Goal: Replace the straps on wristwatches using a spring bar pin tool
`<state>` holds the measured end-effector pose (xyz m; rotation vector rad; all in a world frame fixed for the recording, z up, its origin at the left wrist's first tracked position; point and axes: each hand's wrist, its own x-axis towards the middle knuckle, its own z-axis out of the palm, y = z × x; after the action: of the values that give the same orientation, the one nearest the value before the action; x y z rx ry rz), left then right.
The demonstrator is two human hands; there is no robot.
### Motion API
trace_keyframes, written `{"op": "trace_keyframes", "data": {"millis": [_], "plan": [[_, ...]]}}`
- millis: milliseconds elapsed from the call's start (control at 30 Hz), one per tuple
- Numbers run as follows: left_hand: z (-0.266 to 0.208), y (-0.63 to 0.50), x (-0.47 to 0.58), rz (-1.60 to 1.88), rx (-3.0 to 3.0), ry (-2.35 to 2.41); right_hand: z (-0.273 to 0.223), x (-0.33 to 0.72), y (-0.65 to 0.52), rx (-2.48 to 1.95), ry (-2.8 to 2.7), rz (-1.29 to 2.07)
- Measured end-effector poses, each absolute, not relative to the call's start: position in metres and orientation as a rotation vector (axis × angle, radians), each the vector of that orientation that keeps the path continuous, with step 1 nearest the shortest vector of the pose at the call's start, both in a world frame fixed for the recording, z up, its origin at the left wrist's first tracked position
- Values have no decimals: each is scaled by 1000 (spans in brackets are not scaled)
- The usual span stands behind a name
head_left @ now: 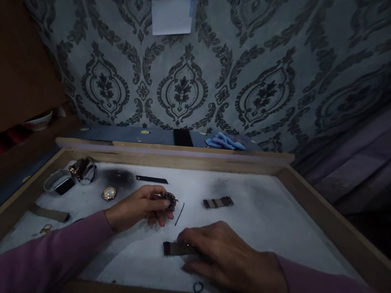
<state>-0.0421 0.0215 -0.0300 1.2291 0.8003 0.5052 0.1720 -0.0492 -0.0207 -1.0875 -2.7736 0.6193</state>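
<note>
My left hand [134, 209] is closed on a round watch case [170, 201] with a dark dial, held by its rim over the white-bottomed tray, with no strap seen on it. Low at the centre, my right hand [230, 257] has its fingers curled round one end of a brown watch strap [174, 249], hiding that end. Between the hands lies a thin dark rod [179, 214]. Another short strap piece [218, 202], brown with light bands, rests to the right. A small dark ring [198, 287] sits below my right hand.
The tray's wooden rim [182, 155] surrounds everything. Toward its left are a gold watch case [108, 194], a smartwatch [60, 182], another watch [84, 171], an olive strap [49, 212] and a gold buckle [46, 229]. Behind my left hand lies a black flat strip [151, 179]. A blue cloth [224, 141] lies beyond the rim.
</note>
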Motion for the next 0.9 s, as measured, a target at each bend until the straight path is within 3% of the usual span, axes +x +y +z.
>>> {"op": "trace_keyframes", "data": {"millis": [533,900], "plan": [[-30,24,-43,485,1250,788,-30,176,-48,-810,-2843,317],[-30,25,-44,456,1281,763,-34,179,-45,-822,-2789,416]]}}
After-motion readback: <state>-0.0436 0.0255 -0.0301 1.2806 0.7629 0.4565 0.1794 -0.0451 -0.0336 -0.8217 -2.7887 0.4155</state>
